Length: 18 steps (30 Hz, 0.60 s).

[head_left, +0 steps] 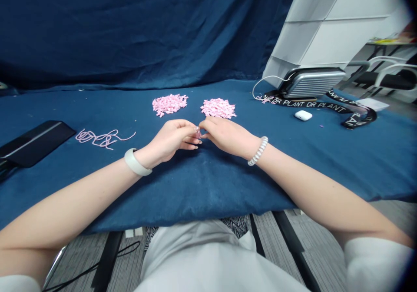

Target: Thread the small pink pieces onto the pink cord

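Note:
My left hand [174, 140] and my right hand [224, 135] meet over the front half of the blue-covered table, fingertips touching or nearly so. Both are closed in a pinch around a small pink piece [198, 134], mostly hidden by the fingers; its exact kind is too small to make out. Just beyond the hands lie two heaps of small pink pieces, a left heap [169, 104] and a right heap [218, 107]. Loose pink cord [102, 139] is strewn on the cloth to the left of my left hand.
A flat black object [39, 142] lies at the left. On the right are a ribbed silver case [314, 83], a black lettered strap [302, 104] and a white earbud case [303, 115]. Blue cloth [146, 31] hangs behind the table.

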Each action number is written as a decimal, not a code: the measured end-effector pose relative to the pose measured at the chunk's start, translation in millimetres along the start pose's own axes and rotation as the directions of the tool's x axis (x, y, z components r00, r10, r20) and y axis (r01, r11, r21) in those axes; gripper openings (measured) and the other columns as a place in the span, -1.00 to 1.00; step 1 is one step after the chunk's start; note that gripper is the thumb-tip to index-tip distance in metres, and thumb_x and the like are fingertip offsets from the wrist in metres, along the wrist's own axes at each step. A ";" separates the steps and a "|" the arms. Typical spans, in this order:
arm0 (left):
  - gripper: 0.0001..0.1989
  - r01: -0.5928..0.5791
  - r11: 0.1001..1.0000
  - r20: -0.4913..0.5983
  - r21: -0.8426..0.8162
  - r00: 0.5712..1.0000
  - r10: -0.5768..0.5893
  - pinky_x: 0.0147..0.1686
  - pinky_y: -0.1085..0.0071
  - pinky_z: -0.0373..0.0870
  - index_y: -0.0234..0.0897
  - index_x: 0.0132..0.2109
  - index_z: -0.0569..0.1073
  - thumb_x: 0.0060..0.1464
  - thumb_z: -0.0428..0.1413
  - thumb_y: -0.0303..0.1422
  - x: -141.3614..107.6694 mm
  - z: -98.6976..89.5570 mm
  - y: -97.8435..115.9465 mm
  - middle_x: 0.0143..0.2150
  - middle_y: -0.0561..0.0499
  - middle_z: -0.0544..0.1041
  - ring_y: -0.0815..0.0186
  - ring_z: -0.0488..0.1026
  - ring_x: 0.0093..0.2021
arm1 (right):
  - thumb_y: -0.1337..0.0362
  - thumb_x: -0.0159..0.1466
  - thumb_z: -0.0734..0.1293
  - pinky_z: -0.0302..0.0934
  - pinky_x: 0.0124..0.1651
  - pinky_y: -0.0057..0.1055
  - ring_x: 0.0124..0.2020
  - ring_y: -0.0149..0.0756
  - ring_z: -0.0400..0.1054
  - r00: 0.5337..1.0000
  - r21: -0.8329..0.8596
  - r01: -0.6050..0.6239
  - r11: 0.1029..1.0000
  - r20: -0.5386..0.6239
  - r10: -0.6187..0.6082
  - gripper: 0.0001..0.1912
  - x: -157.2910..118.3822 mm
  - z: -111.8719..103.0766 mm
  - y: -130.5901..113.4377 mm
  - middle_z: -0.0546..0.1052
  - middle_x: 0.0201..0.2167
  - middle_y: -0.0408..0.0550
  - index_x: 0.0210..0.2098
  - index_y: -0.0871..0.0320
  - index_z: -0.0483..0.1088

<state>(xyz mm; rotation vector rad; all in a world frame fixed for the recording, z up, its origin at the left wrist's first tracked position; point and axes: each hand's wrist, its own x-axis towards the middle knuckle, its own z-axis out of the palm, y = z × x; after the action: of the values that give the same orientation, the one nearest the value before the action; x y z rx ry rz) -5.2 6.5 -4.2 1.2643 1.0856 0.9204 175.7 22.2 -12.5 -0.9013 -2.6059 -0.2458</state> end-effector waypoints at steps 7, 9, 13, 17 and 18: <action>-0.72 0.145 0.985 0.088 -0.092 0.987 -0.137 -0.37 0.27 0.47 -0.28 -0.23 0.32 -0.09 0.10 -0.22 -1.1 -4.0 17.0 -0.40 -0.14 0.54 0.16 0.53 -0.36 | 0.35 0.33 0.12 0.08 -0.27 -0.40 -0.30 -0.31 0.29 0.994 -0.112 0.112 0.987 0.035 -0.108 -0.79 -0.1 -3.7 -0.2 0.43 -0.29 0.05 -0.19 0.28 0.35; -0.69 0.182 0.980 0.109 -0.085 0.979 -0.173 -0.39 0.27 0.46 -0.28 -0.20 0.32 -0.09 0.08 -0.21 -1.8 -5.0 22.5 -0.38 -0.17 0.54 0.10 0.54 -0.34 | 0.38 0.32 0.13 0.07 -0.28 -0.40 -0.32 -0.33 0.29 0.989 -0.125 0.144 0.982 0.034 -0.141 -0.79 -0.5 -5.9 -0.4 0.43 -0.31 0.04 -0.22 0.27 0.38; -0.68 0.231 0.969 0.152 -0.082 0.964 -0.217 -0.43 0.28 0.45 -0.29 -0.21 0.33 -0.09 0.07 -0.19 -3.2 -7.5 30.9 -0.33 -0.23 0.54 0.04 0.54 -0.32 | 0.45 0.28 0.14 0.02 -0.35 -0.41 -0.38 -0.34 0.29 0.984 -0.140 0.176 0.974 0.049 -0.171 -0.79 -1.1 -12.2 -3.3 0.44 -0.41 -0.02 -0.27 0.24 0.41; -0.70 0.286 0.953 0.179 -0.102 0.947 -0.265 -0.45 0.28 0.44 -0.30 -0.24 0.35 -0.08 0.07 -0.17 -3.0 -9.9 35.4 -0.34 -0.25 0.55 0.02 0.54 -0.30 | 0.44 0.28 0.16 -0.01 -0.39 -0.42 -0.41 -0.36 0.30 0.983 -0.150 0.172 0.973 0.094 -0.159 -0.79 -1.9 -16.2 -6.0 0.47 -0.41 -0.01 -0.24 0.23 0.42; -0.70 0.300 0.948 0.184 -0.111 0.943 -0.277 -0.45 0.29 0.44 -0.30 -0.25 0.35 -0.09 0.07 -0.17 -2.7 -10.3 36.0 -0.34 -0.26 0.55 0.02 0.54 -0.30 | 0.44 0.28 0.16 -0.02 -0.40 -0.42 -0.42 -0.36 0.30 0.982 -0.156 0.173 0.973 0.100 -0.158 -0.79 -2.0 -15.7 -5.8 0.48 -0.43 -0.01 -0.25 0.23 0.43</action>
<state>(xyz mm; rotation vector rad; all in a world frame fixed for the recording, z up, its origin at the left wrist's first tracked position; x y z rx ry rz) -14.2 10.4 32.0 1.0156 1.0248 0.6428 178.1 12.1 0.8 -0.7620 -2.7782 -0.4823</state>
